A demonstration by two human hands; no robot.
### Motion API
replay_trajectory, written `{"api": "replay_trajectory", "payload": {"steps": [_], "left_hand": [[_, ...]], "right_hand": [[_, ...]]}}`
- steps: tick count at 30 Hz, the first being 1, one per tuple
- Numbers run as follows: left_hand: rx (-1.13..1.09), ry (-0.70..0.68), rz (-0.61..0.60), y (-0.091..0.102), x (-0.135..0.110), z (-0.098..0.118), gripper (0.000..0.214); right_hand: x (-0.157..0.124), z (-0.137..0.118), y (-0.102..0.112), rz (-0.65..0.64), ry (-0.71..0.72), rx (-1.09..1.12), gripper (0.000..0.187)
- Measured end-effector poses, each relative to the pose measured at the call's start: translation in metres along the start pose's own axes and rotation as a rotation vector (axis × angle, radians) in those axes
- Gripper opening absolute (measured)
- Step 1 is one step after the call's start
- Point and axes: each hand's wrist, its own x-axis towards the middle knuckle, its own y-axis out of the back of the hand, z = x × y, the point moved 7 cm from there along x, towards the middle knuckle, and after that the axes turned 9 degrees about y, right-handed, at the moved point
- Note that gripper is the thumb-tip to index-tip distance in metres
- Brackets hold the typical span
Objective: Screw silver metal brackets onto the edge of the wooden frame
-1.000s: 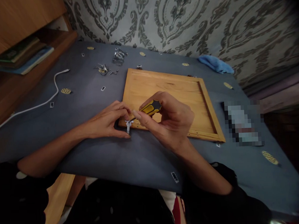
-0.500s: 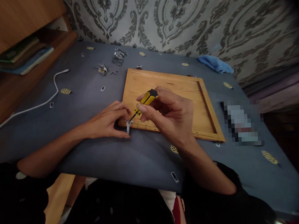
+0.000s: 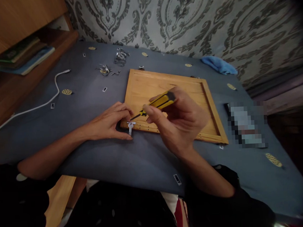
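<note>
A shallow wooden panel with a raised frame, like a cabinet door (image 3: 162, 84), lies flat on the table. At its near left corner sits a small silver metal hinge (image 3: 130, 127), its arm reaching past the panel's edge. My left hand (image 3: 111, 122) is curled round this hinge, fingertips on the panel and thumb by the hinge arm. Between the thumb and fingers of my right hand (image 3: 182, 122) is a yellow and black screwdriver (image 3: 161, 101), slanting down to the left. The screwdriver's tip is close to the hinge; contact cannot be made out.
Behind the panel's left side lie loose metal hardware (image 3: 103, 69), a few screws (image 3: 116, 73) and a clear bag of metal parts (image 3: 121, 57). A white cable (image 3: 40, 106) runs along the left. A blue cloth (image 3: 219, 65) and a blurred dark object (image 3: 246, 126) lie at right.
My right hand has moved right, and the screwdriver lies at a flatter slant, its tip slightly raised from the hinge. My left hand and the panel have stayed put.
</note>
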Motion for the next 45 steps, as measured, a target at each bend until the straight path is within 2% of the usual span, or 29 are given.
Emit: {"api": "replay_trajectory", "payload": {"steps": [2,5,8,23,30,37,41,45], "left_hand": [[-0.002,0.002,0.000,0.000,0.000,0.000,0.042],[0.005,0.002,-0.001,0.001,0.000,0.001,0.041],[0.013,0.002,-0.002,0.001,0.001,0.001,0.042],[0.003,0.010,-0.006,0.000,0.001,0.001,0.043],[-0.007,-0.004,-0.006,0.000,0.001,0.001,0.041],[0.024,-0.047,0.008,0.001,0.001,0.003,0.040],[0.001,-0.028,-0.001,0.001,0.001,0.003,0.040],[-0.003,-0.005,0.003,0.001,0.001,0.001,0.042]], "right_hand": [[0.000,0.001,0.004,0.040,-0.029,-0.034,0.032],[0.000,0.004,0.001,-0.008,-0.057,-0.035,0.032],[-0.001,0.005,-0.005,-0.053,-0.026,-0.002,0.029],[-0.003,0.007,-0.008,-0.070,-0.006,0.011,0.027],[0.001,0.000,-0.011,-0.122,0.074,0.096,0.023],[0.004,-0.005,-0.014,-0.200,0.085,0.085,0.020],[0.003,0.003,-0.014,-0.209,-0.012,0.138,0.021],[0.005,0.010,-0.017,-0.296,-0.141,0.241,0.022]]}}
